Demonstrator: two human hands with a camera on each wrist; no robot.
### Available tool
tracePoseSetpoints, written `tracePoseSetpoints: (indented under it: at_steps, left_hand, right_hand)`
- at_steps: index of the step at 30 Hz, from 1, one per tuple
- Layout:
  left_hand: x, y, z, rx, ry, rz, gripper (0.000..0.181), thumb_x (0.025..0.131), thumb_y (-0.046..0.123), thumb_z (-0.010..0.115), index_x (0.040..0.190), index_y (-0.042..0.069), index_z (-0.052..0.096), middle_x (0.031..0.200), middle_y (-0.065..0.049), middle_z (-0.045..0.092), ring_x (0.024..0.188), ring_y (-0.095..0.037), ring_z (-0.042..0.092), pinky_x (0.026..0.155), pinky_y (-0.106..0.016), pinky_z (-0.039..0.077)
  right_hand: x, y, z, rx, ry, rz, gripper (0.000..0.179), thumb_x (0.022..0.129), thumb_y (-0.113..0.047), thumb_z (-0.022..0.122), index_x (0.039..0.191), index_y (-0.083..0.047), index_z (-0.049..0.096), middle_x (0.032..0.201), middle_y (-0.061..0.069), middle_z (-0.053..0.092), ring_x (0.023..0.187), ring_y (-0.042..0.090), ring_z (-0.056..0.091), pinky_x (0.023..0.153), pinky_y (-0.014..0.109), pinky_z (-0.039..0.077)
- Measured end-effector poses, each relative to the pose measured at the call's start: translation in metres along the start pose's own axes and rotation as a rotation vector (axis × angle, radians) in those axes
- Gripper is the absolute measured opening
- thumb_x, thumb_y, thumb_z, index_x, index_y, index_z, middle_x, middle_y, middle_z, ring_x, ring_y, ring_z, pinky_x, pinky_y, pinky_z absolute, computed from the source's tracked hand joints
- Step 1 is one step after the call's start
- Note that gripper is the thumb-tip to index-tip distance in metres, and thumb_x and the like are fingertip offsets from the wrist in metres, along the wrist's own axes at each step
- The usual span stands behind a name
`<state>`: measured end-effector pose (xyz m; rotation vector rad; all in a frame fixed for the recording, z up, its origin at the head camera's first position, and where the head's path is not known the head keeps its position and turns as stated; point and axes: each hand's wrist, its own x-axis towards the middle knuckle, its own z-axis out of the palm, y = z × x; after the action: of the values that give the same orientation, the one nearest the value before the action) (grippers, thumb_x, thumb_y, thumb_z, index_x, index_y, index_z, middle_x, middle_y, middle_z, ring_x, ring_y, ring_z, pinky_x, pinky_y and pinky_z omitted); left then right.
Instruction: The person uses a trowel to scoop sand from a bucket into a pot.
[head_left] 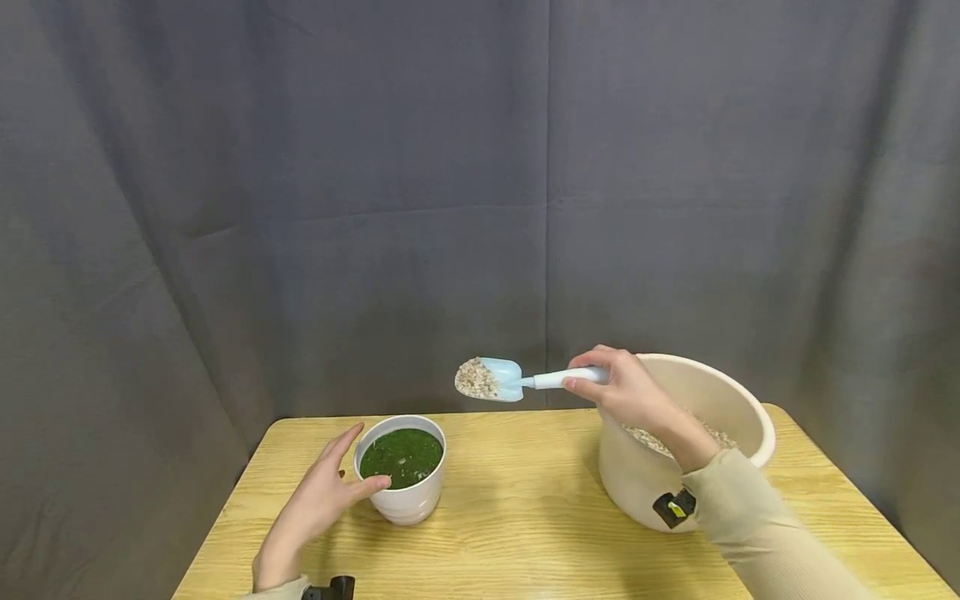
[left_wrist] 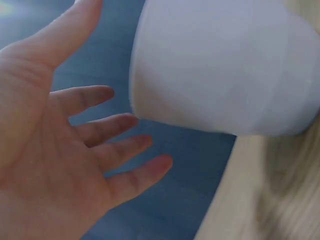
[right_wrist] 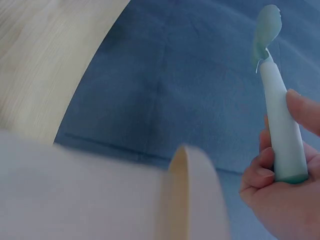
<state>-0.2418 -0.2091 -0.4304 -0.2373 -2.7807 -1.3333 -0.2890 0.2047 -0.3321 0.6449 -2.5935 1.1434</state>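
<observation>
My right hand [head_left: 630, 392] grips the white handle of a small light-blue trowel [head_left: 551, 380], held level above the table. Pale, coarse granules [head_left: 476, 380] lie heaped on its scoop. In the right wrist view, thumb and fingers wrap round the handle [right_wrist: 281, 125]. At the left stands a white plant pot [head_left: 408, 507], with a green, moss-like surface [head_left: 405, 457] inside it. My left hand [head_left: 318, 492] is spread beside that pot, thumb by the near rim. The left wrist view shows a gap between the fingers [left_wrist: 132, 180] and the pot wall [left_wrist: 215, 65]; thumb contact is unclear.
A large cream bucket [head_left: 637, 487] stands at the table's right, under my right forearm, with more granules [head_left: 720, 437] inside. Its rim rises close to my right wrist. Behind the wooden table [head_left: 517, 533] hangs a dark grey curtain [head_left: 420, 208].
</observation>
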Motion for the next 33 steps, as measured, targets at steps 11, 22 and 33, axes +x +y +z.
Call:
tracePoseSetpoints:
  at_steps: [11, 22, 33]
  left_hand:
    - [0.004, -0.026, 0.011, -0.149, -0.019, 0.025, 0.099, 0.082, 0.030, 0.081, 0.153, -0.002, 0.020, 0.156, -0.025, 0.024, 0.140, -0.041, 0.028, 0.107, -0.056, 0.036]
    - [0.005, -0.032, 0.016, -0.300, -0.014, 0.001, 0.093, 0.078, 0.016, 0.084, 0.150, 0.001, 0.028, 0.146, -0.032, 0.035, 0.128, -0.048, 0.044, 0.102, -0.048, 0.045]
    - [0.007, -0.034, 0.017, -0.406, -0.008, -0.022, 0.091, 0.077, 0.012, 0.085, 0.149, -0.001, 0.029, 0.142, -0.031, 0.042, 0.124, -0.043, 0.050, 0.095, -0.040, 0.052]
  right_hand:
    - [0.013, -0.004, 0.044, 0.012, -0.043, -0.030, 0.022, 0.087, -0.019, 0.075, 0.103, -0.003, 0.072, 0.089, -0.001, 0.062, 0.075, 0.017, 0.053, 0.066, 0.032, 0.047]
    - [0.022, -0.005, 0.091, 0.006, -0.064, -0.115, 0.017, 0.086, -0.018, 0.076, 0.098, -0.005, 0.073, 0.085, -0.005, 0.061, 0.073, 0.013, 0.053, 0.065, 0.028, 0.047]
    - [0.026, -0.006, 0.129, -0.014, -0.103, -0.149, 0.015, 0.086, -0.017, 0.077, 0.095, -0.007, 0.074, 0.082, -0.006, 0.058, 0.072, 0.012, 0.051, 0.064, 0.028, 0.046]
